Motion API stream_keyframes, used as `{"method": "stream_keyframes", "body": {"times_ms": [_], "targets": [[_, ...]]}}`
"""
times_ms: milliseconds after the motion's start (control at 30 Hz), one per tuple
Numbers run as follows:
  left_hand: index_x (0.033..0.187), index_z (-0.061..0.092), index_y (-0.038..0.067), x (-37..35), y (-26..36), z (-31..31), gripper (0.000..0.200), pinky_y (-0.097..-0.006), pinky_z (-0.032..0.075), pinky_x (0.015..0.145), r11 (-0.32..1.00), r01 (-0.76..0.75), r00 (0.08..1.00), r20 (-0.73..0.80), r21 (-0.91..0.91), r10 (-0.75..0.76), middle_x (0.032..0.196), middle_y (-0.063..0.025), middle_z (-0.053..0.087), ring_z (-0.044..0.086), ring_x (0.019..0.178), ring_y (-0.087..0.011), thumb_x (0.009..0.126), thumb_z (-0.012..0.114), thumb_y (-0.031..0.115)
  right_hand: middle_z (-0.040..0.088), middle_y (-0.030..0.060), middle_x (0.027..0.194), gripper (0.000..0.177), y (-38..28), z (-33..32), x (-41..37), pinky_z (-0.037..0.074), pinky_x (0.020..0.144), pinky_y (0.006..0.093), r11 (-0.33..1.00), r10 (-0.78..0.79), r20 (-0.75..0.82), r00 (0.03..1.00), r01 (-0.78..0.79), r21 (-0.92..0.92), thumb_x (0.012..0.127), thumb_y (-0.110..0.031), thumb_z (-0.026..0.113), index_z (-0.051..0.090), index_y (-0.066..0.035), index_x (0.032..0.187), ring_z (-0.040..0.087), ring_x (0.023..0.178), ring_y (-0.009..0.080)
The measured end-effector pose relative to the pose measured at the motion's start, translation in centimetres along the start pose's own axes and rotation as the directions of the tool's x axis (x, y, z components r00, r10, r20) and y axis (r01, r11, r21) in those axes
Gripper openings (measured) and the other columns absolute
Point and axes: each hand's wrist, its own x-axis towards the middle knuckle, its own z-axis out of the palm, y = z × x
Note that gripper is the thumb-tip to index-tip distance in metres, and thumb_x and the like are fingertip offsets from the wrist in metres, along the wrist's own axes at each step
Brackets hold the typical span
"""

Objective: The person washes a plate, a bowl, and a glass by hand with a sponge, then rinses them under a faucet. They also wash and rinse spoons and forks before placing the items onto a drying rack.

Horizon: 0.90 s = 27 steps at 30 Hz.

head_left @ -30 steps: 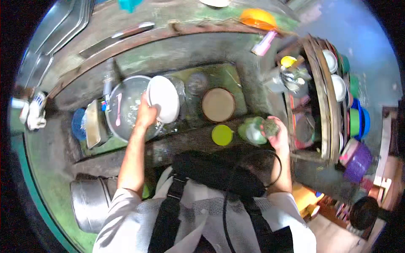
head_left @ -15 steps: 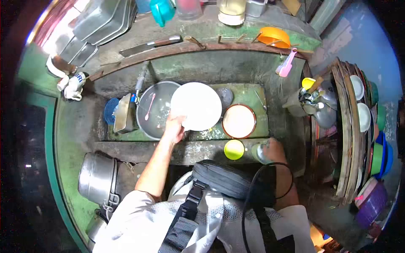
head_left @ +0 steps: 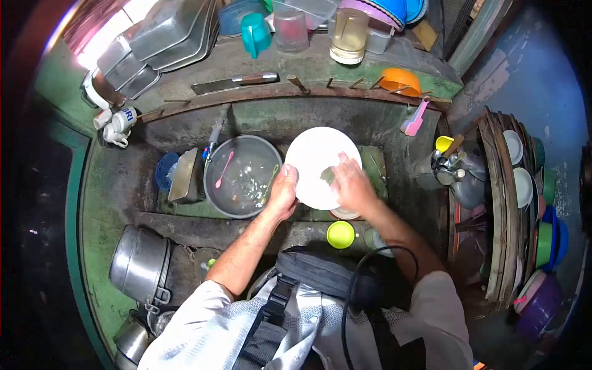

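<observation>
My left hand point(head_left: 283, 193) is closed on the left rim of a white plate point(head_left: 314, 154), which is held over the sink. Against the plate's face, my right hand point(head_left: 354, 188) presses a greyish-green scrubbing pad point(head_left: 327, 176), its fingers bent over it. Left of the plate stands a grey basin point(head_left: 217, 194) with water, a pink spoon point(head_left: 226, 169) and a green utensil point(head_left: 272, 179). The plate hides most of a brown-rimmed dish point(head_left: 345, 214) beneath it. On the front ledge are a yellow-green cup point(head_left: 341, 235) and a glass container point(head_left: 376, 242), partly behind my right arm.
A metal box point(head_left: 185, 179) and a blue bowl point(head_left: 165, 171) stand at the sink's left. A knife point(head_left: 234, 81) and an orange bowl point(head_left: 399, 81) are along the back ledge. To the right is a wooden dish rack point(head_left: 502, 209); a large pot point(head_left: 140, 265) sits at left.
My right hand has come from the glass container on the ledge up to the plate, now with the scrubbing pad. The plate has shifted right, uncovering more of the basin and covering the brown-rimmed dish.
</observation>
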Motion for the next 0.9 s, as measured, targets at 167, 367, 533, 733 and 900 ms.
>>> {"method": "stream_keyframes", "body": {"times_ms": [167,367,533,733,900], "targets": [[0.134,0.036,0.004,-0.7,0.6,3.0,0.055,-0.033,0.037,0.099,0.971,-0.086,0.996,-0.015,0.221,0.091,0.124,-0.0111,0.049,0.048,0.113,-0.0202,0.098,0.034,0.045,0.028,0.0271,0.142,0.054,-3.6,1.2,5.8,0.021,0.11,0.0482,0.982,0.057,-0.346,0.937,0.009,0.188,0.081,-0.007,0.052,0.036,0.002,0.132,0.024,0.133,0.045],[0.132,0.037,0.001,-0.5,3.0,0.1,0.052,-0.0348,0.039,0.098,0.995,-0.095,0.995,-0.045,-0.019,0.094,0.125,-0.0118,0.049,0.048,0.115,-0.0196,0.099,0.032,0.041,0.036,0.0297,0.136,0.049,-1.6,-1.4,3.0,0.025,0.107,0.0509,0.998,-0.053,-0.128,0.99,0.057,0.029,0.078,-0.006,0.054,0.045,0.004,0.125,0.031,0.131,0.0424],[0.134,0.034,0.0,1.1,1.3,-0.6,0.059,-0.0332,0.036,0.101,0.958,-0.233,0.97,-0.03,0.17,0.241,0.129,-0.0142,0.045,0.043,0.119,-0.02,0.097,0.034,0.046,0.033,0.0333,0.135,0.055,-6.6,0.0,4.6,0.023,0.108,0.0507,0.921,-0.216,-0.144,0.966,0.251,0.297,0.077,-0.005,0.051,0.038,0.01,0.129,0.03,0.129,0.0465],[0.134,0.032,0.0,0.5,3.1,-0.9,0.066,-0.0388,0.045,0.094,0.993,-0.117,0.99,-0.085,-0.034,0.113,0.127,-0.0163,0.046,0.051,0.113,-0.0253,0.095,0.03,0.053,0.034,0.0251,0.14,0.057,-7.4,0.5,5.6,0.023,0.108,0.0503,0.877,-0.22,-0.076,0.973,0.231,0.421,0.079,-0.008,0.049,0.037,0.002,0.134,0.029,0.131,0.0413],[0.136,0.029,0.0,-0.2,2.9,-1.7,0.065,-0.04,0.044,0.096,0.989,-0.145,0.988,-0.044,0.025,0.146,0.128,-0.0168,0.046,0.048,0.117,-0.027,0.095,0.034,0.051,0.03,0.0299,0.14,0.058,-2.5,-1.3,4.0,0.022,0.108,0.0512,1.0,-0.029,-0.118,0.993,0.028,-0.011,0.08,-0.012,0.049,0.035,0.007,0.133,0.027,0.132,0.042]]}}
